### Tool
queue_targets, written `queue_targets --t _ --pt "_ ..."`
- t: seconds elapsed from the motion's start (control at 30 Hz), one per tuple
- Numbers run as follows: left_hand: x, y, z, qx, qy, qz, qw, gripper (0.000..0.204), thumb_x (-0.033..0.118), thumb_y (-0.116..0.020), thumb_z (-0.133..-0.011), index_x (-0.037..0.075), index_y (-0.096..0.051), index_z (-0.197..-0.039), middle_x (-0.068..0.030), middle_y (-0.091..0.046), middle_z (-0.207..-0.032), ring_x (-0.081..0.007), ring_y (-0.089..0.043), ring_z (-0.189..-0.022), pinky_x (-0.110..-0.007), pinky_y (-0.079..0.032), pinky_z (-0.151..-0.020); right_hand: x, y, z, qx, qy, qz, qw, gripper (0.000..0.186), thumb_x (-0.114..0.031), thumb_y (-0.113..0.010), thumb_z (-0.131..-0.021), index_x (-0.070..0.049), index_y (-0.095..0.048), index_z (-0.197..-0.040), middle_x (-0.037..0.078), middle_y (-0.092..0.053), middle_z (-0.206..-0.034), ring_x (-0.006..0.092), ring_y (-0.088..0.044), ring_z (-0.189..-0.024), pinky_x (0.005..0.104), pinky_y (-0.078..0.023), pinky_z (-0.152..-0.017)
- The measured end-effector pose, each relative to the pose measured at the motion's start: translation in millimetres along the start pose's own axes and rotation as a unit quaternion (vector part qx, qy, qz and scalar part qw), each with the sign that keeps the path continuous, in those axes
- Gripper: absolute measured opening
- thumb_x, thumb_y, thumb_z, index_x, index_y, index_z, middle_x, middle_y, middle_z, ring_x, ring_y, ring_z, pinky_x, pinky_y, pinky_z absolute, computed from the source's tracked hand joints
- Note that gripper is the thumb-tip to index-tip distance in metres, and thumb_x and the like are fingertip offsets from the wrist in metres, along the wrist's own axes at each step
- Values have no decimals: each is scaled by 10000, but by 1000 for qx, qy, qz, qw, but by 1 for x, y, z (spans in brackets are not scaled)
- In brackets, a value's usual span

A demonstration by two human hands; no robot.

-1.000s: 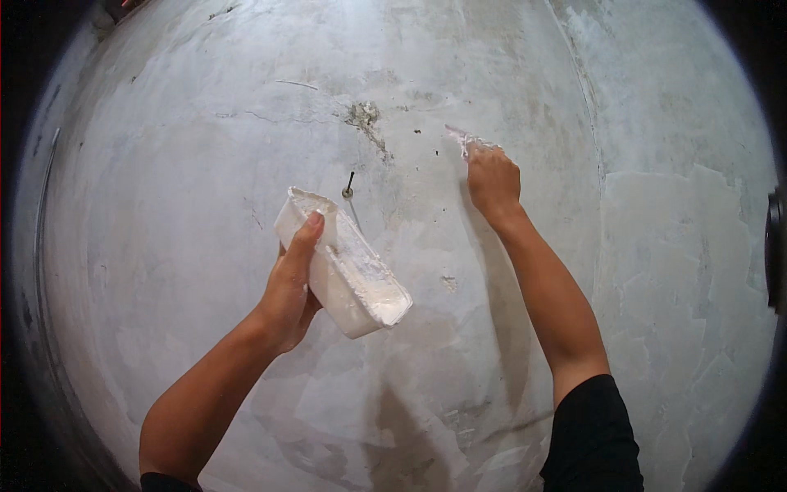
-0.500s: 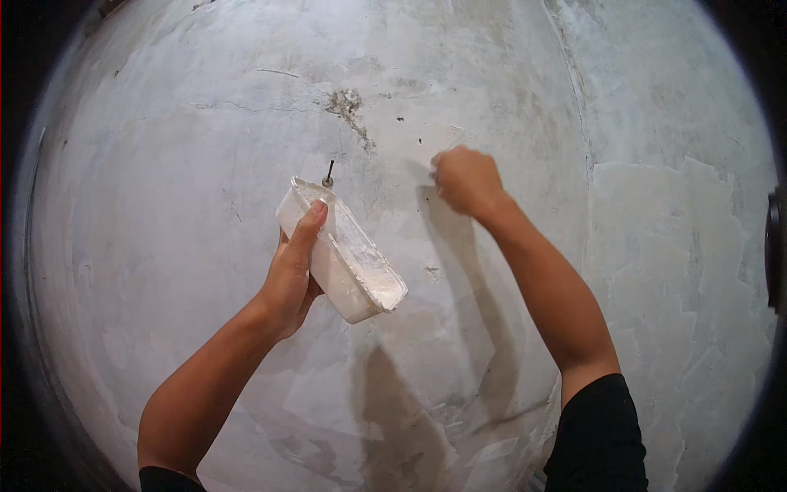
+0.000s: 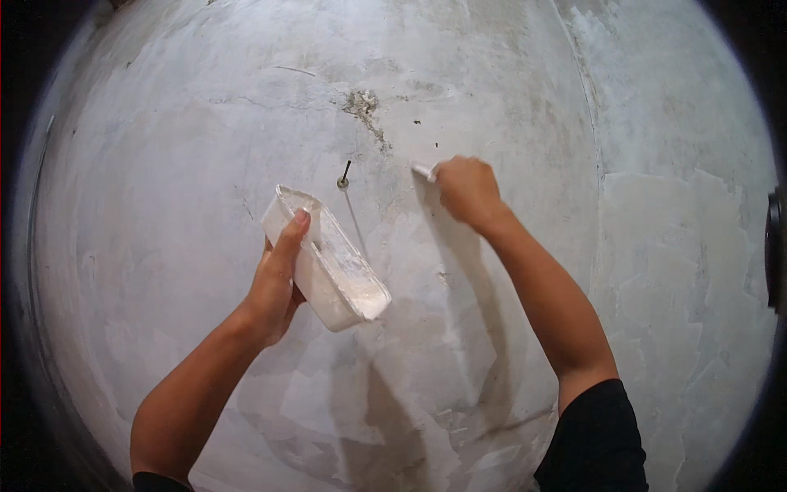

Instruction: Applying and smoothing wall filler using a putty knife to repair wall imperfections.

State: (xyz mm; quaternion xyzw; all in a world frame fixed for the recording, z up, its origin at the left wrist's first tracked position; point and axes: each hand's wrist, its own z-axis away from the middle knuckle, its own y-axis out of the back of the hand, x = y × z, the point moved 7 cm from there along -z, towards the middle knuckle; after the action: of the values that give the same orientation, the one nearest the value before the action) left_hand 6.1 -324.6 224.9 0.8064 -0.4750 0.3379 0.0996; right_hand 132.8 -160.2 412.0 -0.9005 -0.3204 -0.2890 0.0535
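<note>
A white plastic tub smeared inside with white paste is tilted in my left hand, with my thumb over its near rim. My right hand is closed on a small scraper, whose pale edge lies at the grey-white wall, right of a metal rod. Most of the scraper is hidden by my fingers. Above and left of it, the wall has a crumbled, cracked patch.
The thin dark rod juts from the wall just above the tub. A long vertical crack runs at the right, beside rougher patched plaster. A dark object shows at the far right rim.
My right hand has moved down and left along the wall, and the scraper has turned. My left hand and the tub have shifted slightly left.
</note>
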Motion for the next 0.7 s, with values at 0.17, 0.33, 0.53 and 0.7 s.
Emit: queue_targets --t 0.17,0.33,0.53,0.7 --pt "7 -7 3 0 -34 0 999 1059 781 -406 -882 -10 -159 -1541 -265 -311 -1513 -377 -305 -1451 -531 -221 -1197 -26 11 28 -79 51 -18 995 154 -35 -600 -787 -99 -722 -853 168 -696 -839 372 -683 -805 480 -534 -701" --pt "11 -13 9 9 -62 -5 998 1046 777 -406 -887 -5 -166 -1538 -265 -320 -1506 -376 -312 -1448 -524 -234 -1195 -4 45 9 156 13 -90 983 116 -64 -564 -861 -57 -664 -920 150 -695 -885 344 -673 -852 491 -525 -722" --pt "16 -21 15 3 -66 -9 998 1026 761 -422 -895 7 -154 -1537 -251 -334 -1496 -365 -341 -1430 -509 -271 -1186 -6 32 -35 208 -5 -32 978 157 -125 -547 -906 -62 -689 -926 137 -716 -902 313 -706 -872 434 -571 -726" --pt "22 -23 20 33 -51 -31 998 1011 756 -419 -903 12 -158 -1536 -241 -339 -1492 -358 -356 -1419 -500 -285 -1178 -20 -19 -46 163 -41 -29 985 141 -117 -601 -822 -73 -730 -784 154 -720 -828 314 -722 -786 429 -573 -672"
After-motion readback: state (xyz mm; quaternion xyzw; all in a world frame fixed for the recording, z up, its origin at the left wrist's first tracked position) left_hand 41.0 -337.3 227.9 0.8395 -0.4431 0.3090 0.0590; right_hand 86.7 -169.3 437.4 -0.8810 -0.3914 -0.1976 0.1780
